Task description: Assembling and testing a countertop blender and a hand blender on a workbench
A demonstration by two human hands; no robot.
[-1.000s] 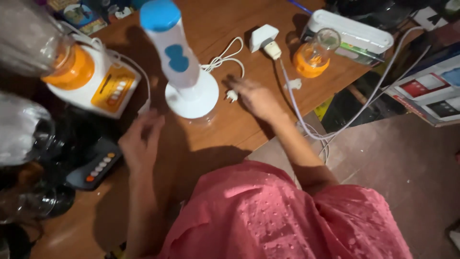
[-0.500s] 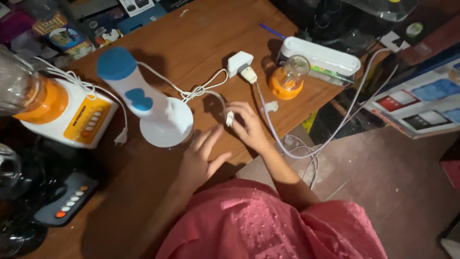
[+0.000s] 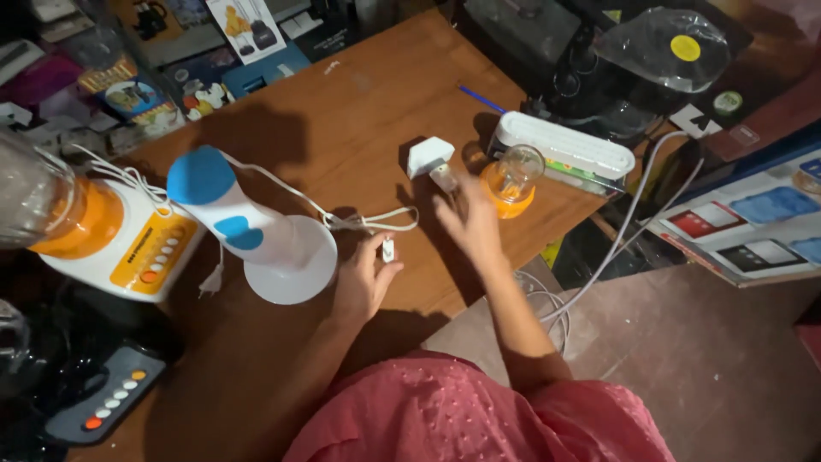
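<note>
My left hand point(image 3: 363, 281) pinches a small white plug point(image 3: 387, 250) on the end of a white cord point(image 3: 363, 222). That cord runs back to a white and blue hand blender point(image 3: 248, 231) standing on the wooden table point(image 3: 359, 103). My right hand point(image 3: 469, 221) hovers with spread fingers just below a white socket adapter point(image 3: 430, 156) and its cream plug. It holds nothing. A small orange-based jar point(image 3: 513, 180) stands right of that hand.
A white and orange blender base point(image 3: 120, 244) with a clear jug sits at the left. A white power strip point(image 3: 564, 145) lies at the table's right edge, and white cables point(image 3: 624, 227) hang off it. A dark button panel point(image 3: 103, 402) is at lower left. Boxes line the back.
The left hand has taken the small white plug that the right hand was fingering. The right hand has moved up and right toward the socket adapter.
</note>
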